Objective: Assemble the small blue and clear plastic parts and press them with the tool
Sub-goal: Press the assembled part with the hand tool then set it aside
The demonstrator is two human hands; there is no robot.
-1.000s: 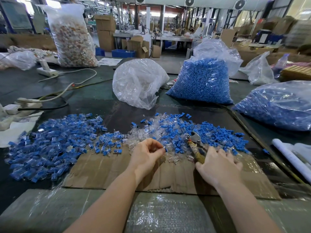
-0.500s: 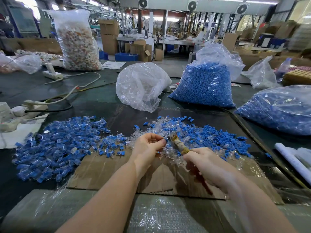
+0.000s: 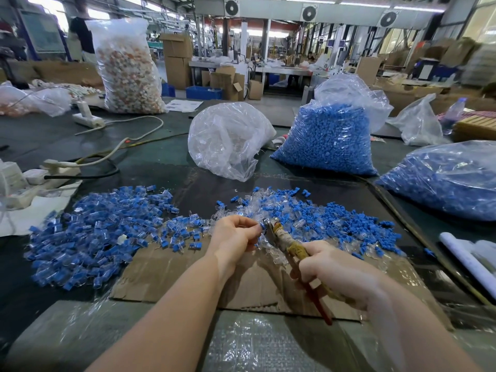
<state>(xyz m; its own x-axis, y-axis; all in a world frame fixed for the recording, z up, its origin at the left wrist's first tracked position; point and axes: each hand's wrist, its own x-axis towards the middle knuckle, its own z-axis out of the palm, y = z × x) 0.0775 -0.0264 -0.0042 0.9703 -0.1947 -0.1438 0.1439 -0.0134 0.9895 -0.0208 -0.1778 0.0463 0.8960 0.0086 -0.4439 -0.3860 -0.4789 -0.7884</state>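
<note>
Near the desk's front edge, over the cardboard sheet (image 3: pixel 166 269), the left hand (image 3: pixel 236 236) pinches what seems a light, slippery blue-and-clear part (image 3: pixel 259 226) (best held by its sides) at the nose of the pliers (image 3: pixel 284 241), gripped by the right hand (image 3: pixel 332 269).

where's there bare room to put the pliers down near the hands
Bare cardboard below the left pile, beside the left hand; dark mat between the piles. Crowded around the pliers and right pile.
</note>
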